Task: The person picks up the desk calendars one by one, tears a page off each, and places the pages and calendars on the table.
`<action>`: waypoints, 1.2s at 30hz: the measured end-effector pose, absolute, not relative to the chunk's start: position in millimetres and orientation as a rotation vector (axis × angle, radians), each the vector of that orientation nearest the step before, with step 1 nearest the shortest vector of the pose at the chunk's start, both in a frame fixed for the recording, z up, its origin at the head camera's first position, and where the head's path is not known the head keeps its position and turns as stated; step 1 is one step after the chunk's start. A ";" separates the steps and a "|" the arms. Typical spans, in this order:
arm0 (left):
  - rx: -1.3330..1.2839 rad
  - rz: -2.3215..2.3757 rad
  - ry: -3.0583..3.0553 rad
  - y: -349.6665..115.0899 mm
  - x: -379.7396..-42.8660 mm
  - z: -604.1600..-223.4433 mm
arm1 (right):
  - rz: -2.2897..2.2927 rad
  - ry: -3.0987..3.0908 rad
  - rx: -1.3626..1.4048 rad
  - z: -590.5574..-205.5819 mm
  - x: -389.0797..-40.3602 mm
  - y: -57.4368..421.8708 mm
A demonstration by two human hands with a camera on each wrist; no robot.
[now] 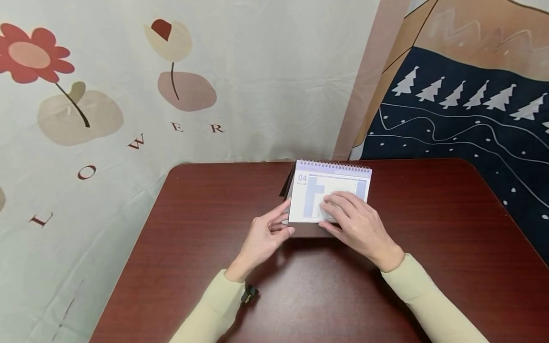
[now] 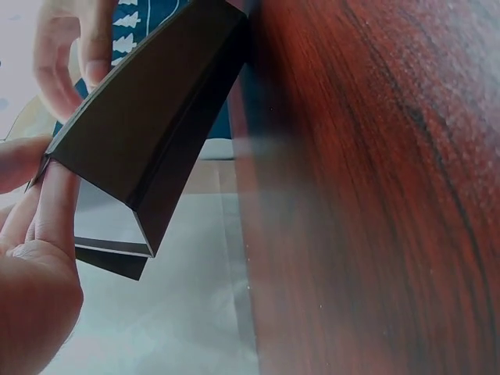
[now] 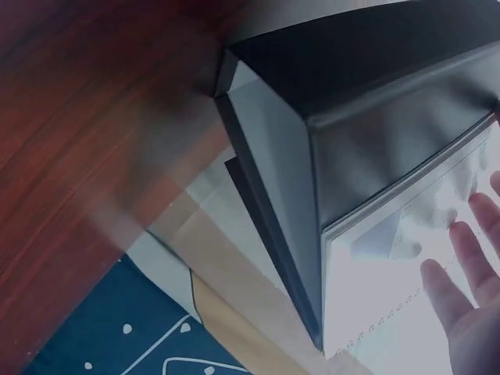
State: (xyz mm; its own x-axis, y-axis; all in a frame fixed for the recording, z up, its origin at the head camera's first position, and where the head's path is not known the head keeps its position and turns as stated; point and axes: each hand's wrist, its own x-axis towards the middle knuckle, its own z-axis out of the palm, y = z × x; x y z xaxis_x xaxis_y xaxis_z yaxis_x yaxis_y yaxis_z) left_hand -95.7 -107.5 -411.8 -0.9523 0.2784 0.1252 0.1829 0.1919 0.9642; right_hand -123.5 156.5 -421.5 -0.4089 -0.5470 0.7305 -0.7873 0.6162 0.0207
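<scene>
A spiral-bound desk calendar [image 1: 300,205] with a black folding stand shows a page marked 04 in the head view. My left hand [image 1: 262,240] grips its lower left edge, thumb in front and fingers at the side. In the left wrist view, fingers of that hand [image 2: 35,273] reach inside the hollow end of the black stand [image 2: 156,101]. My right hand [image 1: 362,224] lies over the lower right of the page, fingers extended. The right wrist view has its fingertips [image 3: 434,275] over the white page [image 3: 367,289].
A reddish-brown wooden table [image 1: 184,214] lies under the calendar. Behind it hangs a pale flower-print cloth [image 1: 274,95], with a dark blue tree-print cloth [image 1: 454,128] at the right. Something small and dark [image 1: 249,294] shows beside the left sleeve.
</scene>
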 end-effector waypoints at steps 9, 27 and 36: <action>0.497 1.880 2.382 -106.2 -94.5 -414.5 | 0.458 -2.212 1.011 -415.7 -124.6 145.5; 0.489 1.876 2.386 -105.6 -95.1 -414.1 | 0.420 -2.151 1.023 -414.7 -121.6 141.2; 0.494 1.881 2.372 -105.2 -94.8 -412.3 | 0.357 -2.055 1.067 -414.7 -121.8 140.9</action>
State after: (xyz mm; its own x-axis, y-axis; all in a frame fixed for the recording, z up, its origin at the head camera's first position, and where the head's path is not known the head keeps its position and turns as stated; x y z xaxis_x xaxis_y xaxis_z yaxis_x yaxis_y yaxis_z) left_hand -94.8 -105.2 -412.3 -0.9456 0.2938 0.1399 0.2031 0.1971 0.9591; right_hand -121.8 140.9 -414.7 -0.3452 -0.5691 0.7463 -0.7874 0.6083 0.0996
